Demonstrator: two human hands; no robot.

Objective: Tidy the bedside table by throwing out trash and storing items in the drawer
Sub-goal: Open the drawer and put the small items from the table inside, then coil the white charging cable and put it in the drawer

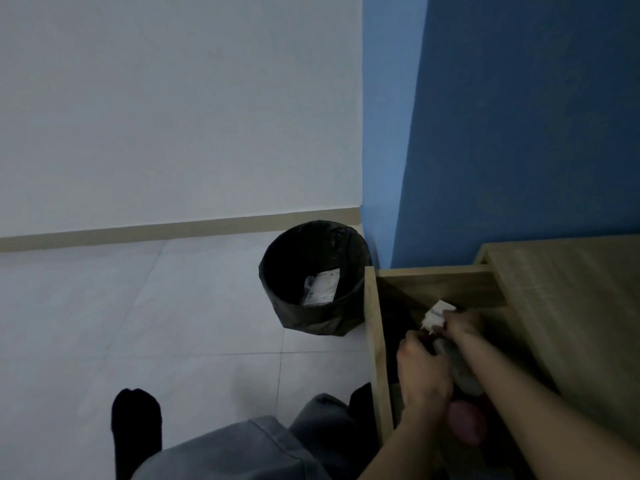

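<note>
The wooden bedside table point(568, 282) stands at the right with its drawer point(375, 341) pulled out toward the floor. Both my hands are inside the drawer. My right hand point(462, 325) pinches a small white object point(437, 314), blurred, that looks like a plug adapter, near the drawer's far end. My left hand point(423, 370) is curled just beside a grey elongated object point(460, 368) lying under my right forearm; whether it grips that object is unclear. A pink rounded item point(465, 422) lies in the drawer nearer to me.
A bin lined with a black bag point(273, 271) stands on the tiled floor left of the drawer, with a white wrapper point(322, 285) inside. Blue wall behind the table, white wall to the left. My grey-trousered knees and black sock point(136, 420) are at the bottom.
</note>
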